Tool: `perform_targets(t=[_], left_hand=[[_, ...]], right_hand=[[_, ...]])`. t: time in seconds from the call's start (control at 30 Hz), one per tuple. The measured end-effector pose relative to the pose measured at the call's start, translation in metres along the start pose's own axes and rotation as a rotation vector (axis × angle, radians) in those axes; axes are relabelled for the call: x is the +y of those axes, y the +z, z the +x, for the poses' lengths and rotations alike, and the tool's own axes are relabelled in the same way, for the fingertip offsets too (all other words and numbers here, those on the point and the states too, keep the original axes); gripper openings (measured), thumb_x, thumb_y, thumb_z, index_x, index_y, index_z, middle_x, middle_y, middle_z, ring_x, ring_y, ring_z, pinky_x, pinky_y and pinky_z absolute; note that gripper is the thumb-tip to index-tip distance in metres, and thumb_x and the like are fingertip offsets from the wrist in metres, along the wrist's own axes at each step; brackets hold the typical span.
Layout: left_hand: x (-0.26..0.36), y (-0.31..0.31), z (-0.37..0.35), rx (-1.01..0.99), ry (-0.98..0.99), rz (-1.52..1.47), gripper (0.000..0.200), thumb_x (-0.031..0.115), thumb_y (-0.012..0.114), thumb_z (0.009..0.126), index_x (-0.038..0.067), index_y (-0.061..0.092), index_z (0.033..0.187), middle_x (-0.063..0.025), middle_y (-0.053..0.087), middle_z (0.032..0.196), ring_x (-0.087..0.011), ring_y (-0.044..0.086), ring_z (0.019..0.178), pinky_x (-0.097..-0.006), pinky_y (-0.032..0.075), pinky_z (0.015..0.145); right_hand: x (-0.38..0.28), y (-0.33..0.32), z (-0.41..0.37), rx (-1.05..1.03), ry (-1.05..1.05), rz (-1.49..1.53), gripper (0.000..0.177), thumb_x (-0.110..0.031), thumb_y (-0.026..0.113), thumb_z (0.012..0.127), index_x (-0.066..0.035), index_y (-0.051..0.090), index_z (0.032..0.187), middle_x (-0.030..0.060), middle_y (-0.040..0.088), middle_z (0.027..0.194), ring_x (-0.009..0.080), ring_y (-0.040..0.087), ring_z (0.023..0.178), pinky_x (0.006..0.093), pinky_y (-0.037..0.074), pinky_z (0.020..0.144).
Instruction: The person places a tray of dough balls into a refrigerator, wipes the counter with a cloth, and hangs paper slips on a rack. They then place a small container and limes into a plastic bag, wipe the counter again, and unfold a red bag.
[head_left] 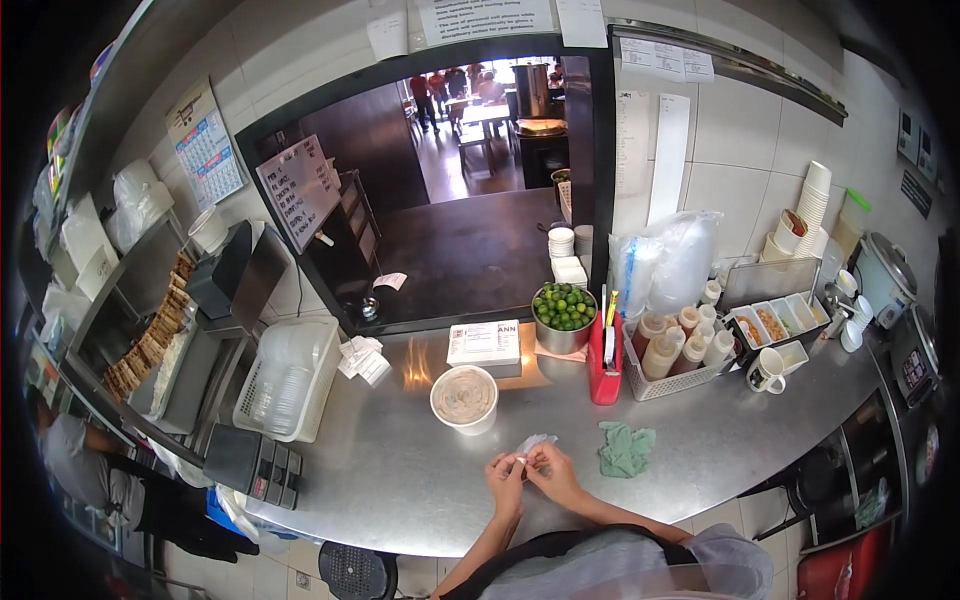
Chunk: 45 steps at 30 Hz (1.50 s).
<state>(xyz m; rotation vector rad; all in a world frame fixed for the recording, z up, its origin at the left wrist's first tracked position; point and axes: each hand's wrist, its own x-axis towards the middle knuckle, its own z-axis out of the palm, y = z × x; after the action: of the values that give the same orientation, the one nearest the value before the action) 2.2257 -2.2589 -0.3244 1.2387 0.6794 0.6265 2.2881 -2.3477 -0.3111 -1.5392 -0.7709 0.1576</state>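
My left hand (505,474) and my right hand (553,471) meet over the steel counter (400,485). Their fingers pinch a small clear plastic bag (538,441), whose loose end sticks out beyond the fingertips. What the bag contains, if anything, is too small to make out. Just past the left hand stands a white tub (464,397) filled with something pale and swirled. A crumpled green cloth (627,449) lies on the counter to the right of my right hand.
A metal pot of green limes (564,307), a red container (606,357) and a basket of sauce bottles (676,362) line the back. A mug (766,371) stands at right. On the left are a basket of plastic lids (287,378) and small drawers (254,465). A person (90,480) stands far left.
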Motion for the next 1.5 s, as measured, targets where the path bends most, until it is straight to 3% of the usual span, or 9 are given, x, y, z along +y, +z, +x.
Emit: perform_targets(t=[0.2,0.3,0.5,0.6,0.9,1.0,1.1,1.33,1.5], left_hand=[[-0.019,-0.002,0.004,0.0,-0.192,-0.228,0.013,0.01,0.061,0.082,0.001,0.067,0.088,-0.0087,0.035,0.121,-0.015,0.044,0.11,-0.0292,0.041,0.089],[-0.043,-0.007,0.008,-0.016,-0.194,-0.223,0.013,0.01,0.06,0.081,0.001,0.068,0.087,-0.0096,0.034,0.122,-0.016,0.044,0.11,-0.0288,0.04,0.089],[-0.037,-0.001,0.0,0.046,-0.163,-0.021,0.016,0.013,0.062,0.08,0.0,0.065,0.088,-0.0095,0.034,0.118,-0.0183,0.04,0.112,-0.0294,0.037,0.092],[-0.035,0.001,0.001,0.04,-0.073,0.076,0.016,0.014,0.062,0.08,0.0,0.064,0.087,-0.0082,0.033,0.116,-0.0184,0.04,0.11,-0.029,0.037,0.092],[-0.047,-0.006,0.016,-0.087,-0.221,-0.236,0.024,0.014,0.055,0.083,-0.002,0.056,0.101,-0.0095,0.042,0.112,-0.0148,0.044,0.104,-0.0272,0.035,0.091],[-0.045,-0.015,0.022,-0.164,-0.21,-0.15,0.027,0.016,0.054,0.085,-0.002,0.057,0.104,-0.0101,0.042,0.119,-0.0162,0.043,0.11,-0.0267,0.034,0.094],[-0.046,-0.028,0.035,-0.336,-0.251,-0.081,0.028,0.017,0.055,0.086,-0.002,0.06,0.106,-0.0103,0.036,0.133,-0.0174,0.039,0.12,-0.0267,0.031,0.098],[-0.023,-0.04,0.039,-0.501,-0.437,-0.07,0.025,0.012,0.055,0.088,0.0,0.061,0.109,-0.0107,0.022,0.146,-0.0154,0.029,0.13,-0.0278,0.028,0.103],[-0.024,-0.038,0.034,-0.375,-0.532,0.017,0.025,0.015,0.057,0.088,0.0,0.061,0.108,-0.0094,0.052,0.119,-0.0142,0.049,0.108,-0.026,0.039,0.089]], right_hand=[[-0.01,-0.002,0.001,0.032,-0.088,-0.097,0.026,-0.001,0.064,0.075,-0.002,0.045,0.092,0.007,0.056,0.08,0.0164,0.059,0.069,0.0273,0.049,0.063],[0.001,-0.002,0.0,0.014,-0.028,-0.054,0.03,-0.002,0.067,0.073,-0.003,0.041,0.089,0.0052,0.054,0.078,0.0111,0.056,0.069,0.0225,0.044,0.06],[0.025,0.002,0.0,-0.038,0.174,0.127,0.034,0.001,0.062,0.071,-0.004,0.035,0.091,0.0023,0.047,0.074,0.0055,0.043,0.061,0.0204,0.038,0.053],[0.023,0.001,0.003,-0.079,0.119,0.064,0.033,0.003,0.06,0.072,-0.005,0.035,0.092,0.0016,0.046,0.075,0.0044,0.042,0.06,0.019,0.035,0.051],[0.044,0.0,0.008,-0.077,0.13,0.232,0.034,0.003,0.061,0.071,-0.005,0.036,0.093,0.0005,0.044,0.071,0.0031,0.041,0.057,0.0188,0.033,0.048],[0.013,-0.01,0.014,-0.164,0.164,0.048,0.033,0.002,0.062,0.07,-0.006,0.039,0.092,0.0037,0.051,0.078,0.0091,0.051,0.065,0.0227,0.04,0.057],[0.01,-0.019,0.023,-0.179,-0.542,-0.704,0.026,-0.005,0.061,0.072,-0.006,0.046,0.094,0.0063,0.055,0.083,0.0174,0.057,0.076,0.0292,0.045,0.067],[0.007,-0.032,0.032,-0.494,-0.845,-0.82,0.025,-0.016,0.049,0.079,-0.008,0.051,0.103,0.0058,0.058,0.088,0.0208,0.058,0.084,0.0325,0.044,0.078],[-0.004,-0.027,0.034,-0.456,-0.916,-0.907,0.02,-0.017,0.049,0.081,-0.011,0.051,0.1,0.0021,0.058,0.08,0.0168,0.057,0.073,0.0301,0.043,0.067]])
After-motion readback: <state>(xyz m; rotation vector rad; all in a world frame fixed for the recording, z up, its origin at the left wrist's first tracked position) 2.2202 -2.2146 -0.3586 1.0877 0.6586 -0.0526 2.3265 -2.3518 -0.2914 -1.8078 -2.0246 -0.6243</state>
